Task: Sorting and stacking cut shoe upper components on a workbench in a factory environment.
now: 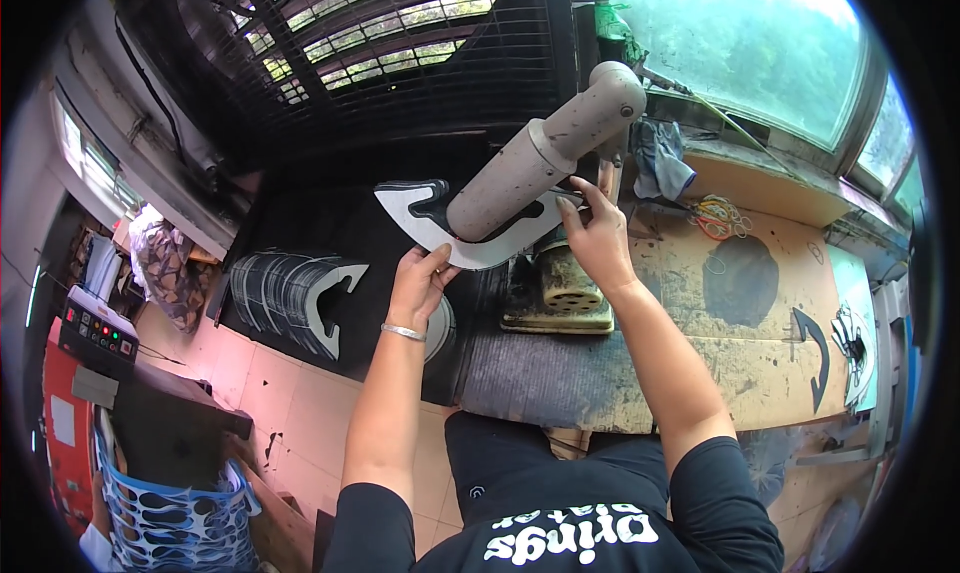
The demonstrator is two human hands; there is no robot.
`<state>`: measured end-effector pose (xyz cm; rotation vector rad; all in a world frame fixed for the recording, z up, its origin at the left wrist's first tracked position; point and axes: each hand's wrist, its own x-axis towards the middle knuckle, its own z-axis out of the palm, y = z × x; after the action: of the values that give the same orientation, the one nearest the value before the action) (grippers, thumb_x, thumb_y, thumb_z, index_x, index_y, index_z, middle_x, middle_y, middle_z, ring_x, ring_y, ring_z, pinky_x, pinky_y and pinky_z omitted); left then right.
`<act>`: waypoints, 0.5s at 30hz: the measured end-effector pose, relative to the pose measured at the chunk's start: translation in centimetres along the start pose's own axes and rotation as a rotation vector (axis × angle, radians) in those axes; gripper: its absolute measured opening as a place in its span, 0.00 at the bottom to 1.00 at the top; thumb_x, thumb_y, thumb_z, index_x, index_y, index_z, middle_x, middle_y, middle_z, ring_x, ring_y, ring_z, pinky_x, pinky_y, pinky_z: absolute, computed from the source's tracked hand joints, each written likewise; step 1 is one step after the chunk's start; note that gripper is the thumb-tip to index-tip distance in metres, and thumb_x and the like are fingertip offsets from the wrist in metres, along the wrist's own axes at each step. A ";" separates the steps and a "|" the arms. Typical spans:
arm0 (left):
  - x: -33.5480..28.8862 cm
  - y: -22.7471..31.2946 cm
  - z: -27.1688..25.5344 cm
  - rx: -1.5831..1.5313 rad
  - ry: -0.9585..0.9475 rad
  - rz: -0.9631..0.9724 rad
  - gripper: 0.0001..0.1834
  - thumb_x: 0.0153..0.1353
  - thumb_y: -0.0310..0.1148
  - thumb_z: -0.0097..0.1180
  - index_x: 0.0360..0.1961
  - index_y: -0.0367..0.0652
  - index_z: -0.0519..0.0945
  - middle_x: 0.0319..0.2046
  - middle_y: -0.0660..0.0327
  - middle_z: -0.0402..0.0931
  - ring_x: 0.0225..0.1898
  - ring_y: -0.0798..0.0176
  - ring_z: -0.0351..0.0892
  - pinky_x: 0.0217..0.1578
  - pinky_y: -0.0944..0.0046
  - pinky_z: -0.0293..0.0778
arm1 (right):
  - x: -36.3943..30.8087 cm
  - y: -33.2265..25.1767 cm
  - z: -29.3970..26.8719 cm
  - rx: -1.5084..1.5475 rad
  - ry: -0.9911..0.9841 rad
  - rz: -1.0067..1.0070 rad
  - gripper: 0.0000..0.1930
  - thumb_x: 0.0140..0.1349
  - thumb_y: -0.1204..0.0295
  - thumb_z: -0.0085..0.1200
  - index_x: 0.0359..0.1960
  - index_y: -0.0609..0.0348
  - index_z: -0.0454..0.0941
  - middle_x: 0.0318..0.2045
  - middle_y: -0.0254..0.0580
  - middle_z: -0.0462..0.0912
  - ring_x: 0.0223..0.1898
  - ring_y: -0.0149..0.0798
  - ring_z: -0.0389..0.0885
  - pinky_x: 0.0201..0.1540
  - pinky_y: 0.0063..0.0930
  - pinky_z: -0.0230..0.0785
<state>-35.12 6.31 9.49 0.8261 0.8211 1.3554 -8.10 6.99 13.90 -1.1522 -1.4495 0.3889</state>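
Note:
A C-shaped piece (490,254), white on its upper face with dark layers showing at one tip, curves around the lower end of a thick grey cylindrical machine arm (510,178). My left hand (418,288), a metal bangle at its wrist, pinches the piece's near left edge between thumb and fingers. At the piece's right tip, my right hand (600,235) grips with thumb and fingers, close beside the grey arm. Below the right hand sits a stained metal block with holes (572,301). A stack of similar C-shaped pieces (295,298) lies to the left on the black surface.
Behind stands a dark mesh grille (400,73). To the right, cardboard (660,363) covers the table, with coloured rubber bands (718,218) and a dark curved piece (815,358). A grey glove (660,163) hangs near the window. A control box (98,331) stands at left.

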 end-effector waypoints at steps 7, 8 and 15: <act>-1.9 -0.4 -0.5 -0.034 -0.075 -0.009 0.11 0.62 0.25 0.55 0.45 0.34 0.74 0.38 0.58 0.79 0.37 0.65 0.81 0.45 0.63 0.80 | -1.5 0.6 -0.9 0.191 -0.008 0.147 0.22 0.58 0.69 0.61 0.53 0.66 0.74 0.40 0.46 0.82 0.31 0.30 0.80 0.37 0.23 0.73; -2.5 -0.7 -0.7 -0.035 -0.075 -0.008 0.11 0.62 0.25 0.55 0.45 0.34 0.74 0.38 0.58 0.79 0.37 0.65 0.81 0.45 0.63 0.80 | -1.8 0.8 -1.1 0.374 -0.033 0.160 0.25 0.59 0.65 0.62 0.55 0.67 0.72 0.43 0.44 0.80 0.35 0.29 0.78 0.39 0.22 0.72; -7.6 -3.5 -0.3 -0.299 -0.091 -0.008 0.17 0.62 0.24 0.55 0.52 0.35 0.72 0.46 0.56 0.79 0.45 0.62 0.82 0.45 0.65 0.81 | -5.9 1.6 -0.8 0.908 -0.408 0.476 0.38 0.58 0.51 0.60 0.61 0.67 0.63 0.50 0.40 0.75 0.51 0.33 0.73 0.57 0.30 0.64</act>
<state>-34.00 -1.45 6.48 0.6441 0.5336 1.3816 -7.77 2.64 9.52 -0.6538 -1.0847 1.5078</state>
